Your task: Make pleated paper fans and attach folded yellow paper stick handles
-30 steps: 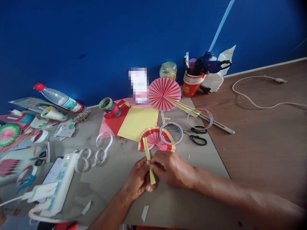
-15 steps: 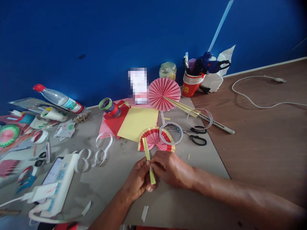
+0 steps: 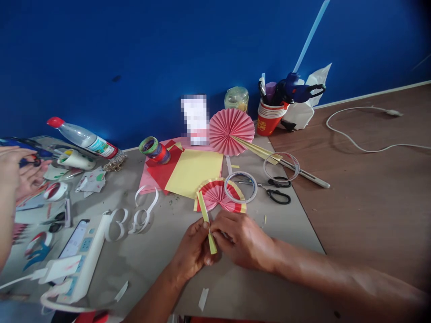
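Toward the front of the grey table (image 3: 151,264), as the head view is showing it, the left hand (image 3: 191,251) is clamping a folded yellow paper strip (image 3: 203,210) between thumb and fingers, its upper end leaning away from the person. The right hand (image 3: 240,235) is bending in from the other side, its fingertips drawn together at the strip's edge. The step in hand seems to be some fine fingertip work along that edge, perhaps picking at or pressing it; the next move is probably calling for a steady left grip and a light, exact touch from the right. Beyond them a pink, red and yellow paper fan (image 3: 217,195) is lying partly open, with a tape roll (image 3: 240,201) overlapping its right side and scissors (image 3: 264,185) resting just beyond. The strip's top is crossing the fan's left side in this view, but whether the two are touching is unclear. The right fingers are hiding their own tips, so I cannot tell whether they are gripping anything. At the far left, another person's hand (image 3: 32,177) is blurring, and the frame is cutting off that arm.
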A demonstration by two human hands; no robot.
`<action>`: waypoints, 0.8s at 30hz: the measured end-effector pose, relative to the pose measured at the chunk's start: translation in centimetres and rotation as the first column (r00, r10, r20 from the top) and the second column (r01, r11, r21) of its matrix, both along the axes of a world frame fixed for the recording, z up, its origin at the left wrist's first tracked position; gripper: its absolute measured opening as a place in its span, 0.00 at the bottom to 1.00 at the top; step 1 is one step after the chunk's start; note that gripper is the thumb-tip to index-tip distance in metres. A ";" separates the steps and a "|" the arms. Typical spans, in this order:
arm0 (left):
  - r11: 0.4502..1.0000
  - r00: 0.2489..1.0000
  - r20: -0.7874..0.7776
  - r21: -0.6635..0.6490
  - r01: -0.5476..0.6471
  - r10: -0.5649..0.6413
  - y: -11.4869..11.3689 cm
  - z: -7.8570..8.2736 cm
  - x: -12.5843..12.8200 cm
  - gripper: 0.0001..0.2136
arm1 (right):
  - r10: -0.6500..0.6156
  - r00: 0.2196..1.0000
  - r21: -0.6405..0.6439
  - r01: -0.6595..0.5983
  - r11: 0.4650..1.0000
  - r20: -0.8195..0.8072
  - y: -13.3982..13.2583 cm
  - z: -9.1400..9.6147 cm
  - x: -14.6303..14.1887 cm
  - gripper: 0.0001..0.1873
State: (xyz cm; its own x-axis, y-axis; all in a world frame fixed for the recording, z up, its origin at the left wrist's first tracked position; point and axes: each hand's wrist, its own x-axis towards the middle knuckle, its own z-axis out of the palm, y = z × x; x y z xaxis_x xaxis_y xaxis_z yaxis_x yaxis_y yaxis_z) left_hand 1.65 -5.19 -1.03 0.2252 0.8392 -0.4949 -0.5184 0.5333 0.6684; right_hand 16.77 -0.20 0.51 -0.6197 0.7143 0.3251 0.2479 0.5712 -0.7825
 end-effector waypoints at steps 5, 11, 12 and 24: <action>1.000 1.000 0.025 0.001 -0.006 0.006 0.1 0.0 0.2 0.14 | -0.021 0.999 0.021 0.020 1.000 0.035 0.0 0.1 -0.2 0.08; 1.000 1.000 -0.023 -0.001 0.002 -0.002 0.0 0.2 0.3 0.14 | -0.022 0.997 0.072 0.017 0.997 0.073 0.2 0.3 -0.3 0.07; 1.000 1.000 -0.031 -0.001 0.005 -0.005 0.0 0.2 0.4 0.14 | -0.021 0.997 0.088 0.014 0.996 0.078 0.2 0.2 -0.4 0.07; 0.999 0.999 -0.006 -0.003 0.033 -0.033 0.0 0.5 0.2 0.13 | 0.027 0.999 -0.032 -0.028 0.999 -0.027 0.4 0.0 -0.4 0.08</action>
